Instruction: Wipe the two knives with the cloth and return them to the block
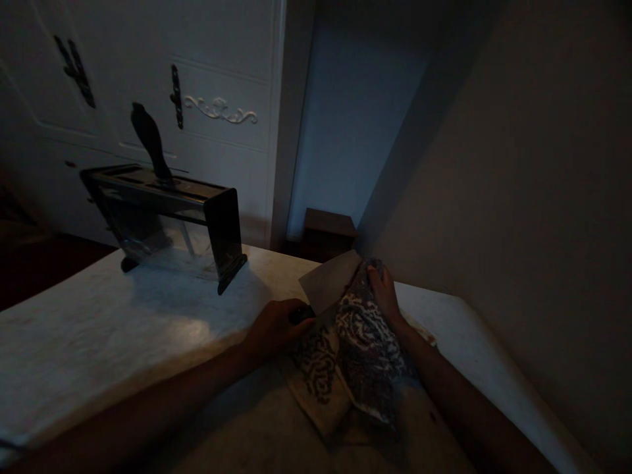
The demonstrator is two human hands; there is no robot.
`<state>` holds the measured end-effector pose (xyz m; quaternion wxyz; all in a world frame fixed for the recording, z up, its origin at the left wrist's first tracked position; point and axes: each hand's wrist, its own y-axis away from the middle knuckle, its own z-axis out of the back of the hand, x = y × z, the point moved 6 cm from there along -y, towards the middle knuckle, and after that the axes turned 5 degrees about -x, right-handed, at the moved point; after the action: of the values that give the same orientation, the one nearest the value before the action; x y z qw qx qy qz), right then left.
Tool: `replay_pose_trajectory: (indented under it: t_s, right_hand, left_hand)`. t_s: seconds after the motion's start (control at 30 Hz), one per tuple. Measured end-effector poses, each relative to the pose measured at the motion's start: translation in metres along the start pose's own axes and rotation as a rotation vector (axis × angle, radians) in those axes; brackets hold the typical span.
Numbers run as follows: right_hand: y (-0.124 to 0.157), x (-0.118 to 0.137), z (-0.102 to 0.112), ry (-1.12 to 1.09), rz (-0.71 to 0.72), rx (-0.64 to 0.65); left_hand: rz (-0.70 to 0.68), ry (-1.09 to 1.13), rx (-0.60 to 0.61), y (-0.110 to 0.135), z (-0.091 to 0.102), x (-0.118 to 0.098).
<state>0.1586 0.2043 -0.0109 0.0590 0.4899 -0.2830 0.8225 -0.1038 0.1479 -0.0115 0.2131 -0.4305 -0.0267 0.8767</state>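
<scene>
My left hand (275, 326) is closed around the dark handle of a broad cleaver (330, 283), whose wide blade points up and to the right. Against the blade's right side my right hand (384, 293) presses a patterned cloth (363, 342). The cloth drapes down over the pale tabletop (123, 329) between my forearms. The room is dim.
A knife rack (168, 217) with a clear front and dark end panels stands at the table's far left, one dark-handled knife (148, 141) upright in it. White cabinet doors lie behind it. A wall runs close along the table's right edge.
</scene>
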Motion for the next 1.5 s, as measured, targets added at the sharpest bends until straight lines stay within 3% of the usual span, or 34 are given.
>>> replay_pose_trajectory:
  t_s: [0.17,0.33,0.63,1.03,1.17,1.33,1.5]
  right_hand:
    - [0.000,0.001,0.000,-0.061,-0.009,0.014]
    - [0.000,-0.002,0.002,-0.159,-0.054,-0.051]
    - [-0.011,-0.030,0.012,-0.288,-0.214,-0.210]
    - [-0.014,-0.027,0.029,-0.267,-0.173,-0.299]
    - [-0.011,-0.022,0.026,-0.408,-0.186,-0.260]
    - [-0.010,-0.012,0.014,-0.503,-0.127,-0.095]
    - [-0.008,-0.009,0.013,-0.543,-0.174,-0.085]
  left_hand:
    - [0.035,0.021,-0.033,-0.002,0.001,0.003]
    - [0.068,0.064,-0.037,-0.003,0.001,0.005]
    - [0.107,0.094,-0.089,-0.004,0.004,0.008]
    - [-0.089,0.056,0.093,-0.003,-0.002,-0.003]
    - [-0.109,0.014,0.108,-0.004,-0.001,-0.003]
    - [-0.112,-0.004,0.118,-0.004,-0.001,-0.003]
    - [-0.104,-0.002,0.124,-0.003,-0.002,-0.003]
